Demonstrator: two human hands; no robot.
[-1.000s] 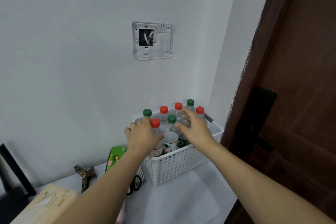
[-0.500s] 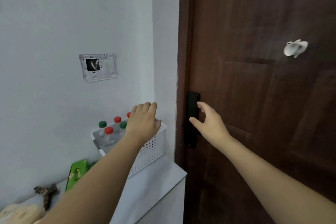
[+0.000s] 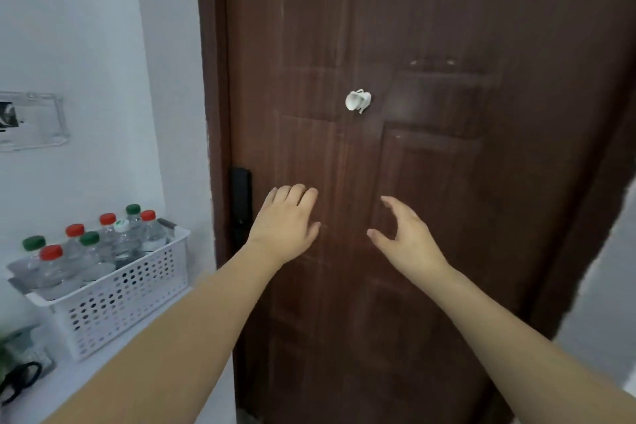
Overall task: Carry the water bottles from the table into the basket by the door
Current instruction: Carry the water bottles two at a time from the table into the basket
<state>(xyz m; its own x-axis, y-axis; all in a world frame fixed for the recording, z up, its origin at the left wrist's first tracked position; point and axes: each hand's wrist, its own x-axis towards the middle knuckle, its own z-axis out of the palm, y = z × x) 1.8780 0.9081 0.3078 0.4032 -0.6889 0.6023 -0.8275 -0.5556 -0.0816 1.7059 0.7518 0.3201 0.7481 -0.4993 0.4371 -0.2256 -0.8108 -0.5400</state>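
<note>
A white perforated basket (image 3: 113, 299) stands at the left on a white cabinet top, beside the door frame. Several clear water bottles (image 3: 93, 258) with red and green caps stand upright inside it. My left hand (image 3: 285, 224) hovers in front of the brown door, fingers straight and together, holding nothing. My right hand (image 3: 406, 237) is to its right, fingers relaxed and spread, also empty. Both hands are well to the right of the basket and apart from it.
The brown wooden door (image 3: 430, 182) fills the middle and right, with a black lock handle (image 3: 241, 203) at its left edge and a white hook (image 3: 358, 101) higher up. Black scissors (image 3: 19, 379) lie on the cabinet top (image 3: 69, 379) at lower left. A wall plate (image 3: 31, 120) sits above the basket.
My view has swung right from the basket to the door. Both hands left the bottles in the basket and moved right in front of the door, empty.
</note>
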